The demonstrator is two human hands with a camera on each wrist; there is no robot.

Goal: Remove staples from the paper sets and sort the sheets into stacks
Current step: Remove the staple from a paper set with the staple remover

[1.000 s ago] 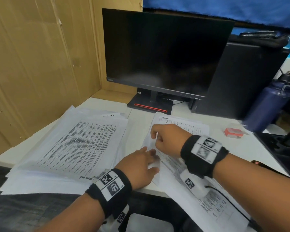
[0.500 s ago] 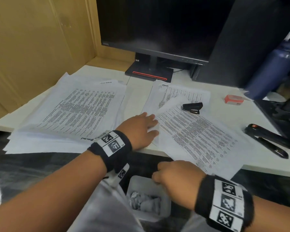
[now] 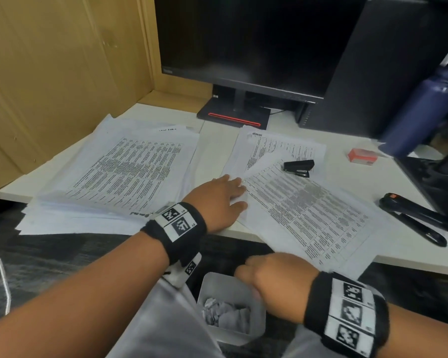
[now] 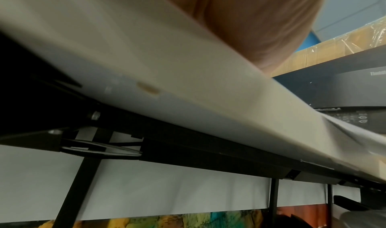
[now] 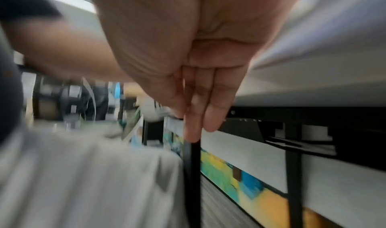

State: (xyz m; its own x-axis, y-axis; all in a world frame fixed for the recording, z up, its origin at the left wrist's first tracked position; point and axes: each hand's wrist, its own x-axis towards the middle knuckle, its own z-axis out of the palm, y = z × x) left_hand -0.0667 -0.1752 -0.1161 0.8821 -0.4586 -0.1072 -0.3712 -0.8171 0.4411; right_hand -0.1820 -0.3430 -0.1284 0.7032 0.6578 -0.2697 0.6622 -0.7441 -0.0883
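White paper set (image 3: 305, 215) lies diagonally, apparently under left hand (image 3: 217, 197).

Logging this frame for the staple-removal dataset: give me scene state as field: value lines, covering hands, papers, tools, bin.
left hand: flat on the desk-edge papers, fingers straight
right hand: below desk edge, above the bin; contents of its fingers cannot be told
working sheet: printed side up, overhanging the desk edge
left stack: thick pile, loosely fanned
small black staple remover: lying on the papers, untouched
black stapler: on desk, right side
bin: holds crumpled scraps
red staple box: on desk, far right
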